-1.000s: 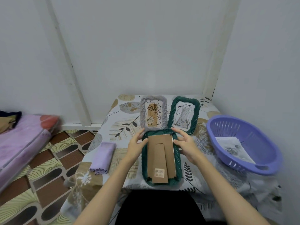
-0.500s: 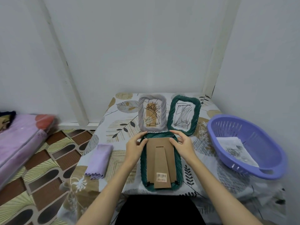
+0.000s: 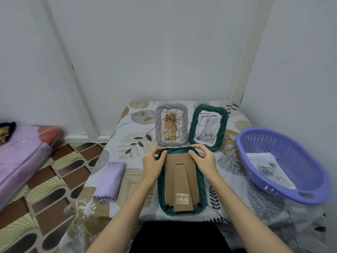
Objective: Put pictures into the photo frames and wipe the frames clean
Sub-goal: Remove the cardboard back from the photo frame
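A dark green photo frame (image 3: 161,196) lies face down at the table's near edge, its brown cardboard back (image 3: 179,179) with stand and barcode sticker facing up. My left hand (image 3: 153,165) pinches the frame's top left corner. My right hand (image 3: 205,161) pinches its top right corner, thumb on the cardboard. Behind them lie a grey frame (image 3: 171,125) and another green frame (image 3: 207,127), both face up with scribbled pictures inside. A folded purple cloth (image 3: 109,179) lies to the left.
A purple plastic basket (image 3: 284,167) on the table's right holds printed pictures (image 3: 268,168). The table wears a leaf-patterned cover (image 3: 135,141) and stands against grey walls. A pink mattress (image 3: 20,161) lies on the patterned floor at left.
Both hands slid up to the top corners of the face-down frame, fingers now curled over its upper rim. The frame stays in place.
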The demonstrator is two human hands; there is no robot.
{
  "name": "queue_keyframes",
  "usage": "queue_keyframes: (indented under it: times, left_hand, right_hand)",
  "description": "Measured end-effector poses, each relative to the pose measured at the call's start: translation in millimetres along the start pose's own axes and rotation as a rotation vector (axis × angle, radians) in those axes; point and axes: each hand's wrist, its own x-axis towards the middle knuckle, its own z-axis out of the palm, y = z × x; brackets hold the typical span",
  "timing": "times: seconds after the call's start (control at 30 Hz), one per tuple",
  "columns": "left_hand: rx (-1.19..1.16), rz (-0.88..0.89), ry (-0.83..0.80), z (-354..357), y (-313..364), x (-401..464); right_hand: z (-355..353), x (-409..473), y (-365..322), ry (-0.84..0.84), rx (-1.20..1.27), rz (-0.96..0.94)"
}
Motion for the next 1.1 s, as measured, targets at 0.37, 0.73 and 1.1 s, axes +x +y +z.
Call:
queue_keyframes:
  times: [0.37, 0.73, 1.1]
  left_hand:
    - [0.178, -0.008, -0.235, 6.0, -19.9, 4.4]
    - [0.409, 0.002, -0.297, 18.8, -37.5, 2.7]
    - [0.412, 0.244, -0.389, 2.1, -38.5, -30.7]
  right_hand:
    - [1.0, 5.1, 16.7, -0.036, -0.133, 0.157]
    - [0.7, 8.0, 40.7, -0.160, -0.542, 0.045]
    - [-32.6, -36.9, 22.0, -0.437, -0.533, -0.145]
